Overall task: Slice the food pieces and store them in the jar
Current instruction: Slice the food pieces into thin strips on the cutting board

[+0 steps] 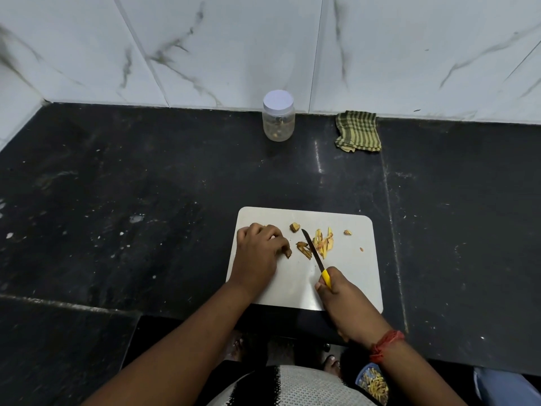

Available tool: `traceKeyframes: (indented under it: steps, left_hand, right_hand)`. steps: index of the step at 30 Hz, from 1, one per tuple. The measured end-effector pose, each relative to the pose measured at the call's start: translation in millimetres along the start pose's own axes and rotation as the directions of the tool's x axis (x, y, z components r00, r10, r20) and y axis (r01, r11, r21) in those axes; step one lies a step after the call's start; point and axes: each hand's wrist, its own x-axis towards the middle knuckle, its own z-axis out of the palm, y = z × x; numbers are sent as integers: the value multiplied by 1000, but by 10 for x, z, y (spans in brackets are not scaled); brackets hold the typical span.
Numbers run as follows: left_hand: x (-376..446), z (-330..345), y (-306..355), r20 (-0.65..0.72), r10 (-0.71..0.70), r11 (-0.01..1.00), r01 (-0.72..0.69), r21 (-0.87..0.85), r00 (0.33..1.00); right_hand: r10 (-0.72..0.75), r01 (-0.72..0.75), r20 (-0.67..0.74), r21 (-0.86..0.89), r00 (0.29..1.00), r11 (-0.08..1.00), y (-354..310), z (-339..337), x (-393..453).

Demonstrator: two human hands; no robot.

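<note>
Nearest: two hands over dark surface (146, 186).
- Cutting board (345, 285), one, white, on surface.
- Left hand (257, 253), fingers curled down onto brown food piece (287, 253) at fingertips.
- Right hand (345, 297), closed round yellow handle of knife (314, 253); blade runs away from body, just right of that piece, between brown slices (303, 249) and yellow slices (322, 241).
- Jar (278, 115), one, lidded, well beyond board, by wall.
- Checked cloth (358, 131), one, right of jar.
- Loose chunks, about three.

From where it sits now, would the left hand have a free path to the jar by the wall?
Probably yes: only bare countertop lies between the left hand and the jar, though it holds a food piece.
</note>
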Motion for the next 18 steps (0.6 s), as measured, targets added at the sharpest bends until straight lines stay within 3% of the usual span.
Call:
traceKeyframes:
  steps: [7,18]
  left_hand:
    - [-94,-10,11,4,-87,991,86,-103,996]
    - [-234,95,62,4,-149,985,148,-85,989]
  right_hand:
    - [-5,7,45,-31,999,999,-21,100,5]
    - [-13,29,89,-186,996,982,-19,207,75]
